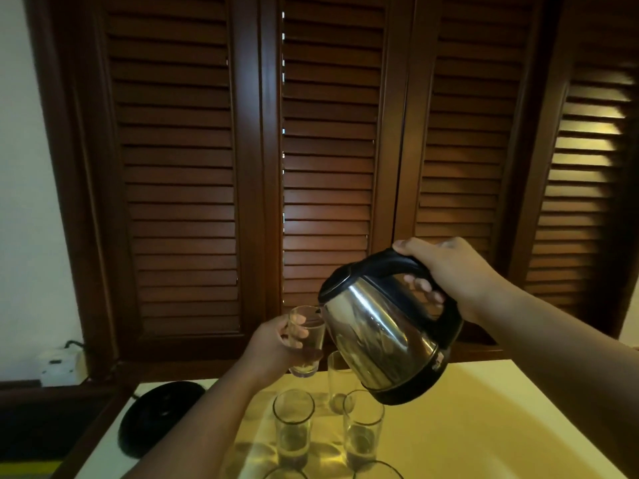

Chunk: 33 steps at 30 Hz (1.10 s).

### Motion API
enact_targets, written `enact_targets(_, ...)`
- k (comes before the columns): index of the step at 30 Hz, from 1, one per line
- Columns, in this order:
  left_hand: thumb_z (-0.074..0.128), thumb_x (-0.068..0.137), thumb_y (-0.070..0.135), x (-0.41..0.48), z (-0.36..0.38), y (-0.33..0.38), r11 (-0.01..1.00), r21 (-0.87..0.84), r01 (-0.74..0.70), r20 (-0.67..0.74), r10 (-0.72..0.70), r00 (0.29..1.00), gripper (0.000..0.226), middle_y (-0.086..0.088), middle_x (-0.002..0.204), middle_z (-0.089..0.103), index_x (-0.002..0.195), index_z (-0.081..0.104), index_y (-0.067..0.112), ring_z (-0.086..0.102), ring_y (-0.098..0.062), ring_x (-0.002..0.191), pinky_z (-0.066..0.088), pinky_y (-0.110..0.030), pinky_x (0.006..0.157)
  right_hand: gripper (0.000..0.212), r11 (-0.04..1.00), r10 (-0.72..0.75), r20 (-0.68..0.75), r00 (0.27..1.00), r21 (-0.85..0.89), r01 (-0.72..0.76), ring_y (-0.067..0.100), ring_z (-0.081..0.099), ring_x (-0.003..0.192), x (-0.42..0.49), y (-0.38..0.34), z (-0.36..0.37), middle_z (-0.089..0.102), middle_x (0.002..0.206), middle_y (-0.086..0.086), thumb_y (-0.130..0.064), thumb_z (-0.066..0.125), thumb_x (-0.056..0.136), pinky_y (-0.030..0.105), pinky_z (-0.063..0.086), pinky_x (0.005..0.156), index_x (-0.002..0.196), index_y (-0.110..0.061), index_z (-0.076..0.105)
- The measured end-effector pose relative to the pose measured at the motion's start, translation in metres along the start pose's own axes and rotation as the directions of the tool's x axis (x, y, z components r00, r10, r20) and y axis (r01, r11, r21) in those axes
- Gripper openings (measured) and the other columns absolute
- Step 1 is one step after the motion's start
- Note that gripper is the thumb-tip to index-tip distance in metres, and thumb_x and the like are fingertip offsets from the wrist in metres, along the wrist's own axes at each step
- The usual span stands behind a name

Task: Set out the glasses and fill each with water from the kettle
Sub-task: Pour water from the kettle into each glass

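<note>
My right hand [456, 274] grips the black handle of a steel kettle [380, 333], tilted with its spout down to the left. My left hand [273, 344] holds a clear glass [306, 340] lifted above the table, its rim right at the spout. Three more glasses stand on the table below: one at front left [293, 430], one at front right [363, 430], one behind [337, 382] partly hidden by the kettle. Two further glass rims [378, 470] peek in at the bottom edge.
The black round kettle base [155, 416] sits at the table's left end. The pale table top [484, 426] stretches right. Dark louvred wooden shutters [328, 167] stand close behind. A white socket block [62, 366] lies on the ledge at far left.
</note>
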<state>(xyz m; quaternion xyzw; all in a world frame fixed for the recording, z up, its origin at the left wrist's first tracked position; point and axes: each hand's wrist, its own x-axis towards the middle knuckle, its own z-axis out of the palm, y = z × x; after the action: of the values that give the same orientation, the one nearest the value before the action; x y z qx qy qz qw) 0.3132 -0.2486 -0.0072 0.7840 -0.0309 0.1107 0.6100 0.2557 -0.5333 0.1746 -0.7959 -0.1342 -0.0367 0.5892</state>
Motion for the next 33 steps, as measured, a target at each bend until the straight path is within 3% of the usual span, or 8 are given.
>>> enact_targets(5,0.098,0.059,0.01,-0.001,0.001,-0.004,0.998,0.056,-0.031,-0.005,0.031,1.0,0.059,-0.002,0.1,0.079,0.111,0.073,0.023,0.076,-0.016,0.094,0.061,-0.025,0.072,0.046,0.998,-0.014,0.01,1.0,-0.064,0.015,0.016,0.041,0.04,0.004,-0.002,0.002,0.053,0.052,0.003,-0.049,0.067,0.094,0.025,0.036,0.044,0.07,-0.01,0.071)
enact_targets(12,0.1,0.055,0.019,-0.001,-0.001,-0.006,0.998,0.057,-0.019,-0.016,0.02,1.0,0.063,0.004,0.1,0.08,0.112,0.074,0.026,0.077,-0.014,0.094,0.063,-0.039,0.085,0.046,0.998,-0.019,0.047,0.999,-0.066,0.022,0.016,0.041,0.04,0.009,0.003,-0.001,0.053,0.053,0.004,-0.049,0.068,0.093,0.025,0.035,0.044,0.07,-0.009,0.071)
enact_targets(20,0.096,0.064,0.015,-0.008,0.002,0.001,0.996,0.069,-0.052,0.019,0.051,0.999,0.052,0.012,0.098,0.079,0.108,0.073,0.03,0.076,-0.005,0.09,0.061,-0.033,0.082,0.048,0.994,-0.03,0.049,0.998,-0.106,0.035,0.018,0.043,0.043,0.015,0.003,-0.001,0.054,0.056,0.006,-0.051,0.069,0.092,0.026,0.037,0.045,0.079,-0.005,0.075)
enact_targets(28,0.098,0.061,0.014,-0.008,-0.001,0.0,0.995,0.087,-0.057,0.006,0.057,0.998,0.055,0.005,0.098,0.081,0.109,0.073,0.025,0.077,-0.013,0.092,0.061,-0.034,0.082,0.047,0.992,-0.034,0.039,0.999,-0.121,0.038,0.018,0.043,0.041,0.017,0.002,-0.003,0.055,0.054,0.006,-0.05,0.069,0.091,0.025,0.035,0.042,0.076,-0.006,0.075)
enact_targets(33,0.098,0.061,0.015,-0.009,-0.001,0.003,0.994,0.09,-0.055,0.006,0.055,0.998,0.055,0.006,0.097,0.08,0.11,0.072,0.023,0.077,-0.01,0.089,0.058,-0.03,0.078,0.051,0.989,-0.036,0.041,0.999,-0.141,0.041,0.018,0.042,0.041,0.019,0.001,-0.002,0.055,0.057,0.008,-0.05,0.069,0.091,0.024,0.035,0.041,0.077,-0.002,0.075)
